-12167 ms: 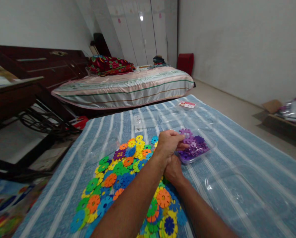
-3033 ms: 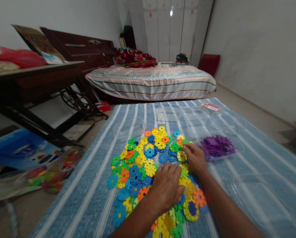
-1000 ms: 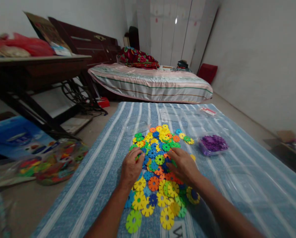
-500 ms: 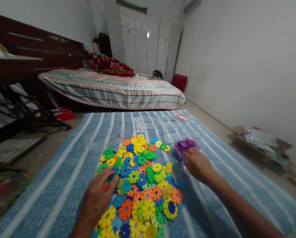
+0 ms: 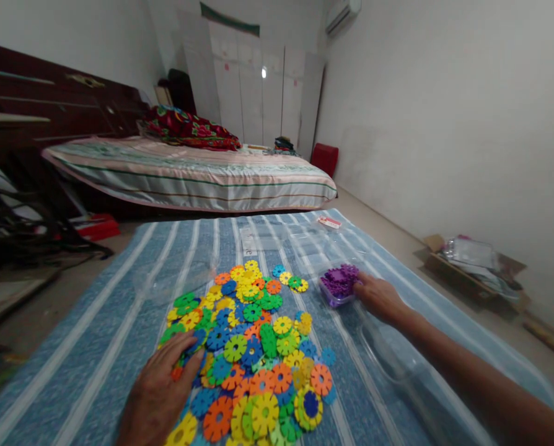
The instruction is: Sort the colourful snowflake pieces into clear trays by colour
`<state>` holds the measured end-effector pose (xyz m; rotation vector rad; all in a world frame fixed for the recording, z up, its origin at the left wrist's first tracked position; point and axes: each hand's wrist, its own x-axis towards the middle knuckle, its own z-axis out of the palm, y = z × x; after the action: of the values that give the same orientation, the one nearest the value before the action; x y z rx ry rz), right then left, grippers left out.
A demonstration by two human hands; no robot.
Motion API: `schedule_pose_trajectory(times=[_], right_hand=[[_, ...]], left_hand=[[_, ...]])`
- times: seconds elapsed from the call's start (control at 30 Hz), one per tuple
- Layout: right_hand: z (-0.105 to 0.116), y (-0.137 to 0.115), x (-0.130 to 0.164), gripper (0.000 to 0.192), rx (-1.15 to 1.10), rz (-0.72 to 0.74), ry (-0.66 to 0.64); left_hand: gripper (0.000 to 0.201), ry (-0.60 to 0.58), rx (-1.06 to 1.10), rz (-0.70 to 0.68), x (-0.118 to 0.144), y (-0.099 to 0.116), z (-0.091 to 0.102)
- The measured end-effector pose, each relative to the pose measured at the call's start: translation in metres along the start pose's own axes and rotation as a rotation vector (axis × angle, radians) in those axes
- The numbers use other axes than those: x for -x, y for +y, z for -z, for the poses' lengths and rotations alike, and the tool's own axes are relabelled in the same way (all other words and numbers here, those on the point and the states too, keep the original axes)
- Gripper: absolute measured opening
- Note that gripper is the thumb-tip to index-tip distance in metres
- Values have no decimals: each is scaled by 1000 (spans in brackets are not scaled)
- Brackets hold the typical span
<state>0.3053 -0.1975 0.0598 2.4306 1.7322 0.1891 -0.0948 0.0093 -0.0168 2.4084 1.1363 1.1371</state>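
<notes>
Head view: purple pieces (image 5: 339, 280) sit heaped in a small clear tray (image 5: 331, 300) on the striped blue mat (image 5: 119, 322), just right of the colour pile and touching my right hand (image 5: 378, 297). That hand rests against the tray's near right side, fingers curled toward the purple heap; can't tell if they pinch a piece or are just closing, since the tips are hidden behind the heap. My left hand (image 5: 158, 390) lies flat, fingers spread and holding nothing, on the near left edge of the mixed discs (image 5: 249, 347): green, yellow, blue, orange, w/ a few overlapping under the palm.

A bigger clear container (image 5: 398, 365) lies under my right forearm, hard to see on the stripes. Further out: more clear packaging and a small card (image 5: 329, 222) at the mat's far end, a striped mattress (image 5: 188, 176) beyond, a box of stuff (image 5: 476, 263) by the right wall.

Risks, as I judge it: the tray is light and heaped, so a nudge from my right hand could tip it and spill purple into the mix. My forearm could drag the clear container. My left palm could scatter discs if it slides.
</notes>
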Motion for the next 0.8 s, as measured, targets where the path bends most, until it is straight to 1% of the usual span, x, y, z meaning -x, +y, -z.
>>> schedule_pose_trajectory(times=[0.13,0.37,0.53,0.7,0.77,0.8], right_hand=[[-1,21,5,26,26,-7,-18],[-4,65,19,30,97,-93,-78],[-12,95,26,32,76,-181,-111],[-14,112,32,35,123,-260,-153],[-14,113,37,31,123,-264,-139],[-13,112,39,29,110,-259,-112]], left_hand=[[38,3,-11,17,1,-3,-2],[40,-9,-10,14,1,-4,-3],[38,-14,-18,20,1,-4,-4],[39,-23,-34,16,1,-4,-3],[42,-36,-44,15,1,-4,-2],[43,-38,-46,14,1,-4,-2]])
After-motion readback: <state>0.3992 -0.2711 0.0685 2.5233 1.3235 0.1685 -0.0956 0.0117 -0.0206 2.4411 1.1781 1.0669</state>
